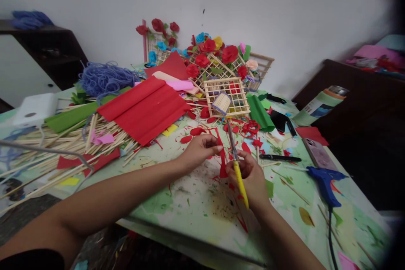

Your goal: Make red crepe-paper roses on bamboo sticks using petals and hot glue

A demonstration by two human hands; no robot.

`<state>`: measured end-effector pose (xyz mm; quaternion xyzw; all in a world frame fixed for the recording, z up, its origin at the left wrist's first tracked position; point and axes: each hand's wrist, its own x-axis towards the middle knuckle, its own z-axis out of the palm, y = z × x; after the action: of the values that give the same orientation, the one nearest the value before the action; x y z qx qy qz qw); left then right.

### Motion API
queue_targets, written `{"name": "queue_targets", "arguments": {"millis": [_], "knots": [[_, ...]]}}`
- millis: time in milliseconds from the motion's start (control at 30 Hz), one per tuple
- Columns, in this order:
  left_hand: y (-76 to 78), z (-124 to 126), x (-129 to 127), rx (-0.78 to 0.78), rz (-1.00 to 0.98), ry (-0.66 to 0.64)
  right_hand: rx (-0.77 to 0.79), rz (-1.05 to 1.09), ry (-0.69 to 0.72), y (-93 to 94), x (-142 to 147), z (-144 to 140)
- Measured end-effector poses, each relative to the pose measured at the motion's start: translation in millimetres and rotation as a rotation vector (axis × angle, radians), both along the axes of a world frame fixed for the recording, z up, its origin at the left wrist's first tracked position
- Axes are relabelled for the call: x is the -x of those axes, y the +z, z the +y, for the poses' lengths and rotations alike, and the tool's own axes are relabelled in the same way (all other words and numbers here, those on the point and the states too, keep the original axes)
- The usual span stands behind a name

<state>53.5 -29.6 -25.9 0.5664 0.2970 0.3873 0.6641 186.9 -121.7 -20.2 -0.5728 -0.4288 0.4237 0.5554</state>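
My left hand [201, 151] pinches the edge of a narrow red crepe paper strip [223, 162] between thumb and fingers. Yellow-handled scissors [239, 181] lie in my right hand [251, 175], blades pointing away from me and close together. The fingertips of that hand are also at the strip's lower end. Around both hands, red paper petals [198, 131] and thin scraps are scattered over the tabletop. Beyond the scissor tips stands a small lattice of sticks [227, 98] with a little stick panel on it.
Red crepe paper [145, 107] covers many thin sticks on the left, beside blue yarn [106, 78]. Paper roses [209, 45] on lattices stand against the wall. At the right are a blue glue gun [325, 183], a pen [280, 158], a phone [319, 152] and a bottle [319, 103].
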Motion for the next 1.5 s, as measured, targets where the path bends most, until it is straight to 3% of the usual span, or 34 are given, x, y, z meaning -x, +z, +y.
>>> {"name": "queue_targets", "arguments": {"millis": [200,333,633,867,1267,1333,1500], "knots": [[3.0,4.7,1.8,0.231,-0.195,0.064,-0.055,0.0,0.147,-13.2,1.8,-1.3],[5.5,12.6,3.6,0.304,-0.284,0.117,-0.078,-0.036,0.202,-16.4,4.1,-3.4],[16.7,28.5,10.8,0.317,-0.314,0.196,-0.09,-0.067,0.321,-16.7,5.0,-7.2],[26.2,28.9,8.5,0.366,-0.305,0.273,-0.088,-0.034,0.33,-23.0,5.1,-7.1],[23.0,43.1,15.5,0.37,-0.239,0.319,-0.121,-0.241,0.328,-26.4,3.4,-7.7],[21.8,44.5,15.9,0.368,-0.238,0.33,-0.118,-0.191,0.333,-26.6,3.8,-6.5],[16.4,46.1,15.9,0.265,-0.248,0.385,-0.028,0.183,0.33,-18.2,0.4,-4.4]]}}
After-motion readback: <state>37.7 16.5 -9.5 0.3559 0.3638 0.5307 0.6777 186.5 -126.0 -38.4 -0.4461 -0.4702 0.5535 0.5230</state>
